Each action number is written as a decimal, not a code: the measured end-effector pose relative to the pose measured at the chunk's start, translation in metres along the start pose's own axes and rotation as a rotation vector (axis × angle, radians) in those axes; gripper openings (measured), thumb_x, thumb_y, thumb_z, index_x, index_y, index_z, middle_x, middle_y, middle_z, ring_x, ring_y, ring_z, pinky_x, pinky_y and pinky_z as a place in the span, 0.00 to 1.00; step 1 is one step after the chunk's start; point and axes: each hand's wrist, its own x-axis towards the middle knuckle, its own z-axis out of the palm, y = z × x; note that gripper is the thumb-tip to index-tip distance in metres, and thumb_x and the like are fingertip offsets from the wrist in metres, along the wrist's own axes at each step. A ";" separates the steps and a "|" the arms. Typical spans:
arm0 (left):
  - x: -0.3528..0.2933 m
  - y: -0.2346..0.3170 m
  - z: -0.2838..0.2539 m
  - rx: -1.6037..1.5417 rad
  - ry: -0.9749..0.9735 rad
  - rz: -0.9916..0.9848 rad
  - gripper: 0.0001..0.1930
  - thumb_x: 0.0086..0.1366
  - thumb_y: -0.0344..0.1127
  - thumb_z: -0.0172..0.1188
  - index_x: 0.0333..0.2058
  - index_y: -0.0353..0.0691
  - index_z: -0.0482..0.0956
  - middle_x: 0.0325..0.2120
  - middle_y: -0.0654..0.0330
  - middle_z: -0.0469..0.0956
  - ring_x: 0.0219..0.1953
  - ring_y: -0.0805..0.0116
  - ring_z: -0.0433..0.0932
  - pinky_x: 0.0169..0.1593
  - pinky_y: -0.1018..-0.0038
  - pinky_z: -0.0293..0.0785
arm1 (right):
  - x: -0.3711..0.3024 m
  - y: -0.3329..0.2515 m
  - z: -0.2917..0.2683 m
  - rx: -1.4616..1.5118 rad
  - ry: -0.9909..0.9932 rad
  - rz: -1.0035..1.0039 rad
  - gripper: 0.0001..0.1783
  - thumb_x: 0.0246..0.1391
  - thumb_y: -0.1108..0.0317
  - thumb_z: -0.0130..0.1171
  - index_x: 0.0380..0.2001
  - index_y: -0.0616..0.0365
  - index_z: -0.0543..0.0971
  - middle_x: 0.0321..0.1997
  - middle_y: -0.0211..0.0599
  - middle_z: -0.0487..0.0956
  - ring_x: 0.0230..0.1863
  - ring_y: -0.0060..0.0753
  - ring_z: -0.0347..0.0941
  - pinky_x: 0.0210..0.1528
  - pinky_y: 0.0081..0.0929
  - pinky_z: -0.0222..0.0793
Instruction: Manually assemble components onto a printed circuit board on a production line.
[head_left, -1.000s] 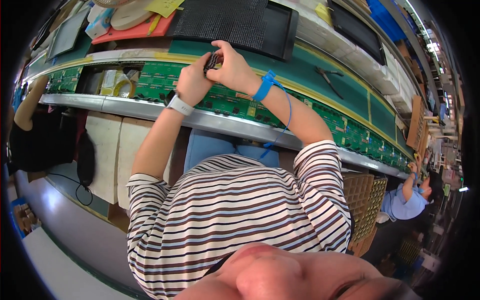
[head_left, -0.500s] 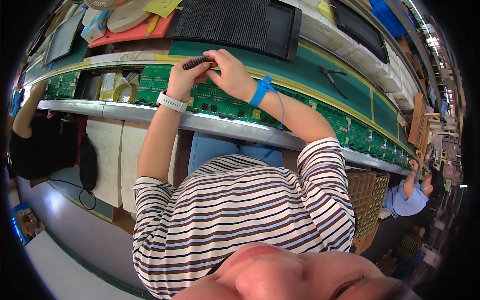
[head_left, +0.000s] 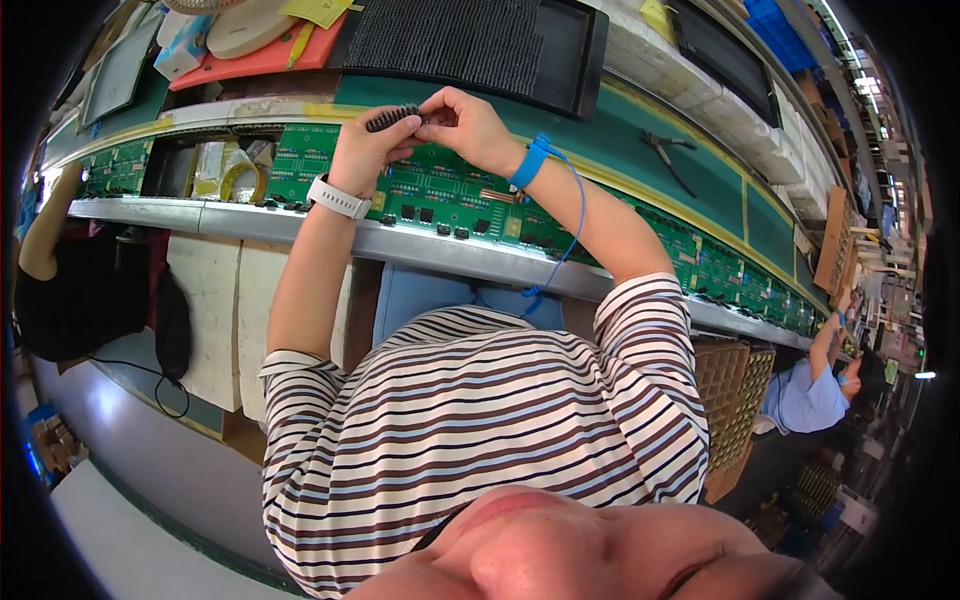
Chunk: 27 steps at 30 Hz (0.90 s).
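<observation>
My left hand [head_left: 362, 152], with a white watch band on its wrist, is closed around a black ribbed strip [head_left: 388, 120]. The strip looks like a row of small dark parts. At the strip's right end, the thumb and fingers of my right hand [head_left: 474, 132] are pinched together; what lies between them is too small to make out. A blue wrist strap [head_left: 530, 163] with a coiled cord circles my right wrist. Both hands are above a green circuit board [head_left: 440, 188], which carries black components along its near side.
Beyond the hands lies a black tray [head_left: 592, 65] holding rows of small black parts [head_left: 440, 45]. Pliers [head_left: 665, 158] rest on the green bench mat to the right. More boards [head_left: 725, 265] line the metal rail [head_left: 420, 243]. Co-workers sit at both sides.
My right hand has turned slightly, and its fingers have curled into a tighter pinch beside the strip. My left hand keeps hold of the strip. The blue cord has swung right.
</observation>
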 end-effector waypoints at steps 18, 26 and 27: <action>-0.020 0.000 -0.042 0.399 0.155 0.232 0.15 0.55 0.35 0.59 0.36 0.29 0.75 0.27 0.59 0.78 0.29 0.74 0.77 0.31 0.82 0.71 | 0.017 0.016 -0.036 -0.488 -0.259 0.108 0.10 0.51 0.70 0.47 0.34 0.58 0.77 0.22 0.33 0.70 0.25 0.25 0.68 0.30 0.24 0.66; -0.038 -0.009 -0.038 1.137 0.302 0.435 0.14 0.52 0.42 0.60 0.34 0.41 0.77 0.25 0.54 0.78 0.28 0.60 0.78 0.32 0.72 0.72 | 0.004 0.012 -0.018 -0.969 -0.240 -0.075 0.10 0.46 0.71 0.48 0.33 0.52 0.77 0.37 0.38 0.71 0.36 0.43 0.71 0.37 0.36 0.69; -0.038 -0.010 -0.040 1.183 0.308 0.454 0.13 0.52 0.42 0.60 0.34 0.42 0.77 0.25 0.54 0.78 0.28 0.58 0.77 0.32 0.70 0.73 | 0.004 0.012 -0.017 -0.983 -0.234 -0.091 0.10 0.46 0.70 0.48 0.33 0.52 0.77 0.36 0.39 0.70 0.36 0.43 0.71 0.37 0.36 0.69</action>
